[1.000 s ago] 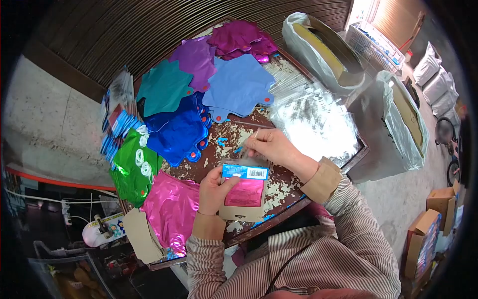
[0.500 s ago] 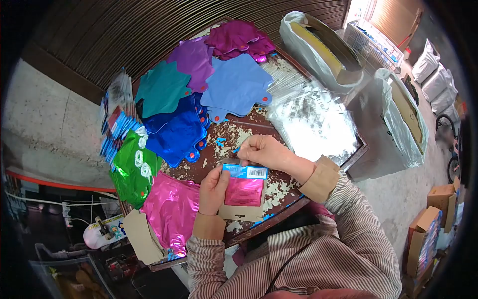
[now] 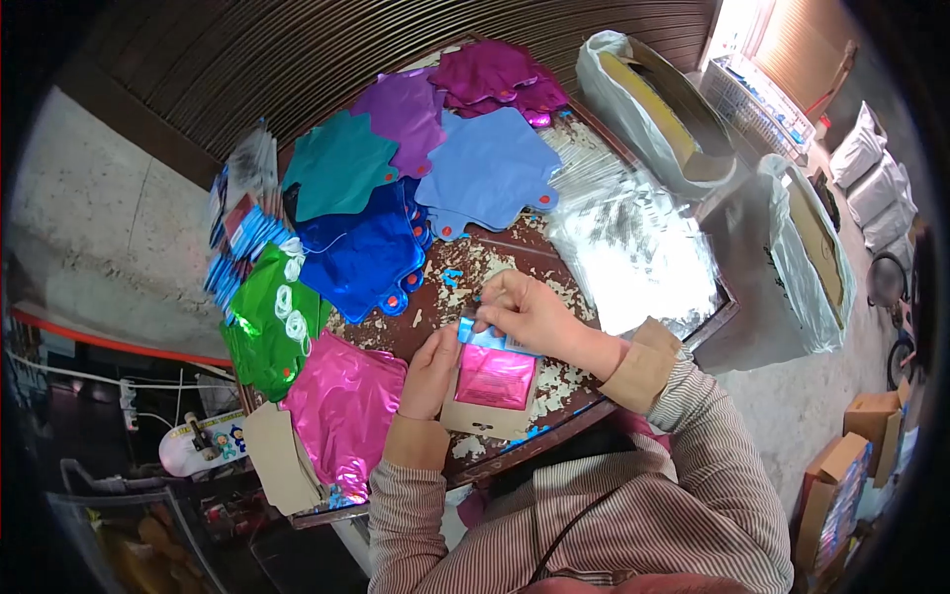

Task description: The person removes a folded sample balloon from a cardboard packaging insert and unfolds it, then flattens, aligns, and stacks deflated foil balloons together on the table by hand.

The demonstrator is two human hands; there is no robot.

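A flat packet [image 3: 495, 381] with folded pink foil, a blue printed top and a tan card with a hang hole lies low over the table's near side. My left hand [image 3: 429, 374] grips its upper left edge, thumb in front. My right hand [image 3: 531, 313] has thumb and fingers pinched together at the blue top, covering part of the barcode. What exactly lies between those fingertips is too small to tell. Left of my left hand is a pile of pink foil sheets [image 3: 346, 411].
Around the worn table [image 3: 465, 465] lie green [image 3: 262, 337], dark blue [image 3: 361, 262], teal [image 3: 341, 163], purple [image 3: 401, 114], magenta [image 3: 485, 69] and light blue foil shapes [image 3: 490, 163]. Clear plastic sleeves [image 3: 643, 252] spread at right. Packed packets [image 3: 247, 243] stand left. Large bags [image 3: 807, 257] stand beyond the right edge.
My right hand has come down over the packet's blue top, which now bends and hides more of the print. The view has shifted slightly.
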